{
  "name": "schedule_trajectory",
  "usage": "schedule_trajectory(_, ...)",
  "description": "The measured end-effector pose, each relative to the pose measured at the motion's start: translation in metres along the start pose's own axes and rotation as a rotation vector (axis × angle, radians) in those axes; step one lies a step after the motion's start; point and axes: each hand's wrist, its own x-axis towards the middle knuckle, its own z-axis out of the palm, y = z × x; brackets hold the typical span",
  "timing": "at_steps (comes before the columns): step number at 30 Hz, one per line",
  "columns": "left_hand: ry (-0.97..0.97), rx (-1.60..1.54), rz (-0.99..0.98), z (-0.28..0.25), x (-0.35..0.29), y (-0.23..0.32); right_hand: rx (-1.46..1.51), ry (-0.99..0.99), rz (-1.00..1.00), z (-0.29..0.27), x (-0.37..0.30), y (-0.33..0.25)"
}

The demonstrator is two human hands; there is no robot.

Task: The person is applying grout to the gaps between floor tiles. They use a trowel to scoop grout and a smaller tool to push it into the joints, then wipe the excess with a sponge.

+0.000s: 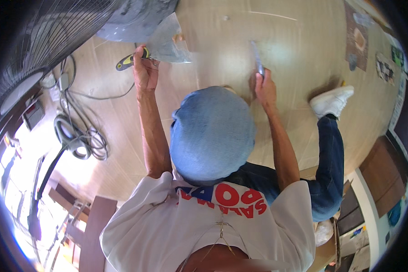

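The left hand [145,68] grips a yellow-black tool [130,60] by the plastic bag [170,43]; the right hand [264,86] grips a thin blade [257,58] pointing at the floor [213,59].

A room in a home, seen from floor level.
Pale wood-look floor [299,36]; left of it a standing fan [54,31], tangled cables [84,136] below the fan, wooden furniture [387,177] far right.

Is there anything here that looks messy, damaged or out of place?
The cables lie in a loose tangle on the floor near the fan. A crumpled clear plastic sheet lies beside the left hand. Nothing looks spilled or broken.
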Motion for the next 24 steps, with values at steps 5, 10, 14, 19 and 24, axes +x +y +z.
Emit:
schedule_trajectory(5, 0.012, -0.146, 0.037, -0.061, -0.031, 0.025, 0.058, 0.015, -0.040, -0.003, 0.000, -0.002)
schedule_trajectory(10, -0.084, -0.080, -0.003, -0.074, -0.033, 0.030, 0.042, 0.054, -0.041, -0.010, 0.000, -0.008)
schedule_trajectory(14, -0.108, -0.078, -0.061, -0.040, -0.016, 0.012, 0.003, 0.094, -0.045, -0.013, 0.048, -0.033)
schedule_trajectory(19, -0.198, -0.080, -0.052, 0.024, 0.003, -0.003, -0.045, 0.091, -0.033, -0.015, 0.081, -0.053)
schedule_trajectory(24, -0.272, -0.016, -0.061, 0.040, 0.007, -0.007, -0.073, 0.077, -0.028, -0.008, 0.078, -0.049)
